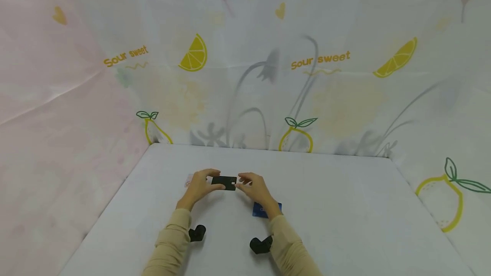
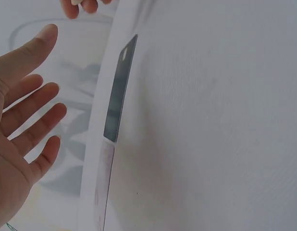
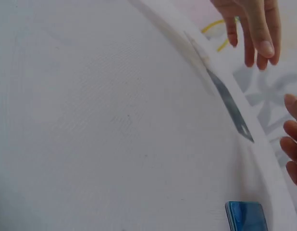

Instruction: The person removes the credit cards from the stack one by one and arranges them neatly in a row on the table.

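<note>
A dark card [image 1: 224,182] with a small pale chip-like patch near its right end lies flat on the white table in both wrist views. My left hand [image 1: 199,187] hovers above its left end, thumb and fingers spread apart in the left wrist view; in the head view the thumb overlaps the card. Over the right end is my right hand [image 1: 254,187], its fingers loosely bent and nothing visible between them. A pale card with reddish print [image 1: 189,180] lies end to end with the dark one, partly hidden by my left hand.
A blue card stack [image 3: 246,216] lies on the table [image 1: 337,216], partly under my right wrist in the head view. Black wrist-worn devices [image 1: 197,233] stick out from both sleeves. Lemon-printed cloth walls [image 1: 238,97] rise behind and beside the table.
</note>
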`<state>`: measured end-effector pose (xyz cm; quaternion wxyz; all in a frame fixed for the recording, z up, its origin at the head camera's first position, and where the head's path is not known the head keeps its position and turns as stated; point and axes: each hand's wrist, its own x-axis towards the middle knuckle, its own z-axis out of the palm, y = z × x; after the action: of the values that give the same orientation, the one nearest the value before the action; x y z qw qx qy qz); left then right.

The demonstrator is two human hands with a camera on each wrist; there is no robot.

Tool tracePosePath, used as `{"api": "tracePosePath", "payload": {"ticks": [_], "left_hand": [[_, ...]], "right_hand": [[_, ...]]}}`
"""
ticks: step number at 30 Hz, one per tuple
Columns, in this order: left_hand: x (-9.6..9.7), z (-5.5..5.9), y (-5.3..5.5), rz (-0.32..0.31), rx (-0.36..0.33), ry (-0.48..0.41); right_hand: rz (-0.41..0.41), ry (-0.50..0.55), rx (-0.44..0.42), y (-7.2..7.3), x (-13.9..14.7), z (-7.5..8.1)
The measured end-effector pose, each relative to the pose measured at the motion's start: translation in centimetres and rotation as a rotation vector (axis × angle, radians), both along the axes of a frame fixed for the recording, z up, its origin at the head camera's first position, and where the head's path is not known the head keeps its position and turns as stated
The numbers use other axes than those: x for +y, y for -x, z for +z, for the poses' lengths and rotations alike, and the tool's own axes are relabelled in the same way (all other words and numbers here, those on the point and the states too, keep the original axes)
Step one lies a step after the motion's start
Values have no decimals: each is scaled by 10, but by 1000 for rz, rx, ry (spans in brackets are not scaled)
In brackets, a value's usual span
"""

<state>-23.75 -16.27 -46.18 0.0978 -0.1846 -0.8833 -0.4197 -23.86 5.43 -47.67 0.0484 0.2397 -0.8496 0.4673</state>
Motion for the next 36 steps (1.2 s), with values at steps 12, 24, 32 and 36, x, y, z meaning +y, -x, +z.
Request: {"api": "tracePosePath", "payload": {"ticks": [12,24,32,36], "left_hand": [[24,10,-17,-48,68,-74],[43,2,-26,-61,76,-135],[55,-6,-31,-75,93,-164],[61,-10,-32,-85,91,-155]], "right_hand": [[-16,34,60,-15,14,11],[-72,20,117,-35,37,10],[-109,42,93,-45,52,7],[-130,32,91,-47,61,5]]}}
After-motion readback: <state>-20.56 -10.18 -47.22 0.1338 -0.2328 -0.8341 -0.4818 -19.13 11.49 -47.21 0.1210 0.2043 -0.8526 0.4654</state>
